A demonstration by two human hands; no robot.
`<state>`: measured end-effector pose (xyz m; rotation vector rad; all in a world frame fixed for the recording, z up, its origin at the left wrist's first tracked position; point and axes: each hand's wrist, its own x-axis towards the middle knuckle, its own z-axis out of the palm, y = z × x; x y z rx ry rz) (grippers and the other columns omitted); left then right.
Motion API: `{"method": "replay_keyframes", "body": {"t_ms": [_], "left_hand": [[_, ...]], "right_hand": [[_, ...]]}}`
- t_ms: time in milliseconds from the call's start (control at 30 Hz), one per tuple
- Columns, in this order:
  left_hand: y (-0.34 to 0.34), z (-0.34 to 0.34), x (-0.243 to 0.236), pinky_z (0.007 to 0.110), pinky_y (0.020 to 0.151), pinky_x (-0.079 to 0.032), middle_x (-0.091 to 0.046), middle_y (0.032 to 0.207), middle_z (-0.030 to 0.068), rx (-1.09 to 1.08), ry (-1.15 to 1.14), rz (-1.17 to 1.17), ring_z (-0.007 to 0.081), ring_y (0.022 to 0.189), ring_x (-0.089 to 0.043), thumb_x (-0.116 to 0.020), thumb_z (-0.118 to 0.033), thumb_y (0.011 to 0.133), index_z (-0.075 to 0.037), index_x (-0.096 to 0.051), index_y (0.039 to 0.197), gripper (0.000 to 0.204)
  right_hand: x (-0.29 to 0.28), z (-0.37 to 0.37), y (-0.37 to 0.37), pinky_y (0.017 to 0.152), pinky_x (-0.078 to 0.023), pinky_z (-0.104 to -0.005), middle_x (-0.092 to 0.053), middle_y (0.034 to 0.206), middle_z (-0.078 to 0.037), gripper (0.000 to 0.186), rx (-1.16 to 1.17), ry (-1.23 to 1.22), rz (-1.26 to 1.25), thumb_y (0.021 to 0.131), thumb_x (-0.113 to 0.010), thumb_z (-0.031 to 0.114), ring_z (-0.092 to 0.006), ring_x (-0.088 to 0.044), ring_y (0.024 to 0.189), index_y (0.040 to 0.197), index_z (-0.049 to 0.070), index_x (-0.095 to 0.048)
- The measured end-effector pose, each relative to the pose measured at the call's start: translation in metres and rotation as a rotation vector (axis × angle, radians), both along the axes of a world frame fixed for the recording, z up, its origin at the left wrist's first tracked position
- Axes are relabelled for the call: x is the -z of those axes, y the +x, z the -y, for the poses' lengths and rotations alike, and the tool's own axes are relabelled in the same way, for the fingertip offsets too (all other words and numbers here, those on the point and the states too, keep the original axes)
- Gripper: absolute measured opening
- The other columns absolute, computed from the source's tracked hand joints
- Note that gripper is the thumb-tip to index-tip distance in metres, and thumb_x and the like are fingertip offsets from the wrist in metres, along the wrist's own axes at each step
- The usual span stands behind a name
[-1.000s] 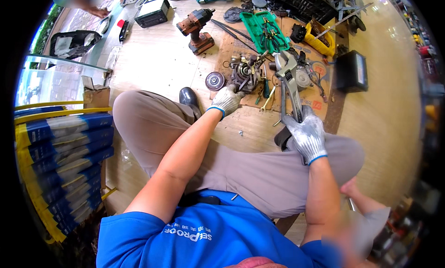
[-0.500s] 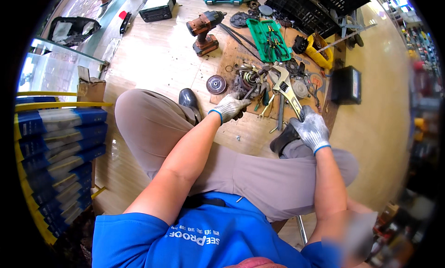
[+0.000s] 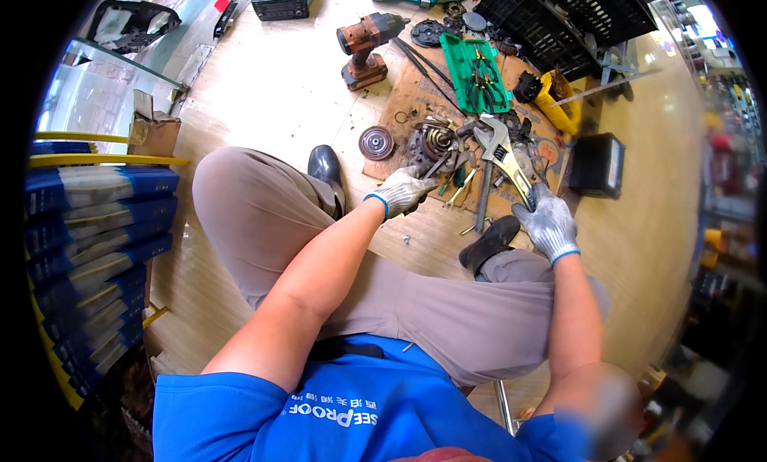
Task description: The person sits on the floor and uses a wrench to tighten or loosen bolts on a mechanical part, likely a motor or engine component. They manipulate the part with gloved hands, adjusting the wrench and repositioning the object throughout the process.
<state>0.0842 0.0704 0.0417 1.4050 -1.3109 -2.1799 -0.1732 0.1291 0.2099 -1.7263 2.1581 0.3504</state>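
Observation:
My right hand (image 3: 550, 224), in a grey-white glove, is closed on the handle of a large adjustable wrench (image 3: 502, 149). The wrench's jaw points away from me, beside the greasy metal part. My left hand (image 3: 404, 190), gloved too, is closed around a slim grey metal bar (image 3: 438, 165) whose far end slants toward that part. In front of it lies the round, dirty mechanical part with a coiled or ribbed centre (image 3: 436, 138); a grooved pulley (image 3: 376, 142) lies flat to its left. My fingers hide the bar's near end.
Stained cardboard (image 3: 411, 103) lies under the parts. Around it are a cordless impact driver (image 3: 369, 51), a green case of pliers (image 3: 477, 75), a long metal bar (image 3: 483, 197), a yellow container (image 3: 562, 103), a black box (image 3: 598, 165) and black crates (image 3: 551, 27). Stacked blue boxes (image 3: 96, 214) stand left.
The view has shifted slightly. Both hands keep their grips, the wrench on the right and the bar on the left. The bystander's foot at the upper left is out of view.

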Motion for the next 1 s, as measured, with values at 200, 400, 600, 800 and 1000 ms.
{"method": "replay_keyframes", "body": {"t_ms": [200, 400, 600, 800, 1000], "left_hand": [[-0.001, 0.0, -0.006, 0.031, 0.041, -0.042, -0.057, 0.069, 0.0059, -0.005, -0.023, 0.021, 0.0137, 0.047, -0.051, -0.063, -0.03, 0.095, -0.002, -0.059, 0.117, 0.036], [-0.001, 0.001, -0.003, 0.031, 0.042, -0.042, -0.057, 0.069, 0.0056, -0.007, -0.005, 0.038, 0.013, 0.048, -0.051, -0.063, -0.032, 0.094, -0.002, -0.061, 0.105, 0.033], [-0.002, 0.002, -0.01, 0.031, 0.042, -0.042, -0.057, 0.068, 0.0048, -0.001, 0.002, 0.061, 0.0127, 0.048, -0.05, -0.063, -0.031, 0.094, -0.002, -0.062, 0.104, 0.03], [-0.002, 0.001, -0.01, 0.03, 0.043, -0.042, -0.057, 0.068, 0.0046, -0.019, 0.001, 0.038, 0.0127, 0.048, -0.05, -0.062, -0.03, 0.094, -0.003, -0.062, 0.105, 0.029], [-0.003, 0.004, -0.015, 0.03, 0.043, -0.042, -0.057, 0.068, 0.0049, 0.012, -0.001, 0.08, 0.013, 0.049, -0.051, -0.062, -0.03, 0.094, -0.004, -0.062, 0.108, 0.03]], "right_hand": [[0.011, 0.002, -0.014, 0.08, -0.053, -0.0549, -0.07, 0.097, -0.024, 0.044, -0.09, -0.039, 0.006, 0.086, -0.069, 0.038, -0.0439, -0.067, 0.09, 0.112, 0.004, -0.058], [0.011, 0.001, -0.006, 0.078, -0.053, -0.0538, -0.07, 0.094, -0.023, 0.04, -0.116, -0.074, -0.001, 0.087, -0.069, 0.036, -0.0432, -0.068, 0.087, 0.109, 0.004, -0.058], [0.011, -0.012, 0.015, 0.076, -0.054, -0.0522, -0.069, 0.092, -0.023, 0.036, -0.004, -0.067, 0.046, 0.088, -0.069, 0.034, -0.0424, -0.068, 0.086, 0.104, 0.004, -0.057], [0.018, -0.014, 0.012, 0.076, -0.054, -0.0518, -0.069, 0.092, -0.023, 0.037, -0.018, -0.073, 0.043, 0.088, -0.069, 0.035, -0.0426, -0.068, 0.087, 0.103, 0.004, -0.058], [0.028, -0.013, 0.004, 0.079, -0.053, -0.0527, -0.069, 0.096, -0.023, 0.043, 0.013, -0.064, 0.039, 0.086, -0.071, 0.041, -0.0426, -0.068, 0.091, 0.109, 0.007, -0.058]]}}
